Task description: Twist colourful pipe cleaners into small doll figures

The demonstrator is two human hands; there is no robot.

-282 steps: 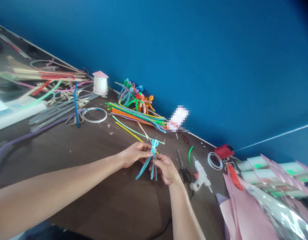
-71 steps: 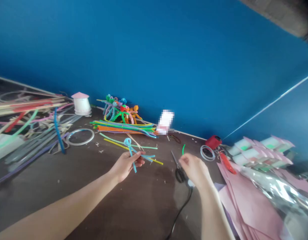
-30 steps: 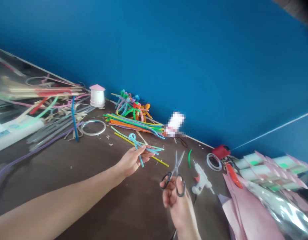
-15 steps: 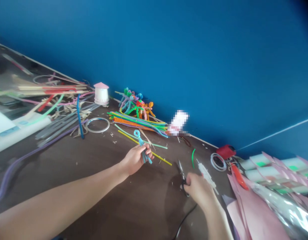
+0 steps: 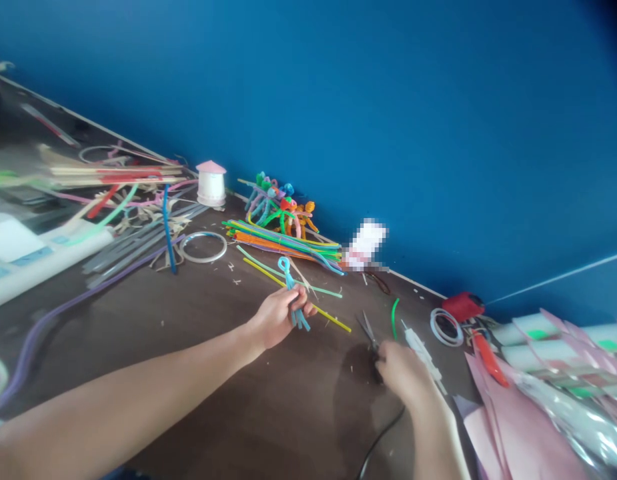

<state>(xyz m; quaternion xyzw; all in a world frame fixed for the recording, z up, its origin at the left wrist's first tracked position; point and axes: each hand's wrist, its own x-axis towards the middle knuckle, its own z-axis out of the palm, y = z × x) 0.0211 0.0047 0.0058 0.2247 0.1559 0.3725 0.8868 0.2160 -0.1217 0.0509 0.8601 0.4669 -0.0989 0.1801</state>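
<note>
My left hand is closed around a light-blue pipe-cleaner figure. A round loop sticks up above the fingers, and several loose ends hang out below them. To the right, my right hand grips a pair of scissors by the handles. Its slim blades point up and away, slightly parted, with nothing between them. The handles are mostly covered by the fingers. Behind the left hand lie a yellow pipe cleaner and a pale green one on the dark table.
A bundle of coloured pipe cleaners lies near the blue wall, before several small pipe-cleaner figures. A white pink-topped paper tower stands left of them. At right are a glue gun, a tape ring and pink sheets.
The scissors' blades have spread apart from nearly closed. The whole view has shifted slightly; my left hand keeps its hold on the blue figure.
</note>
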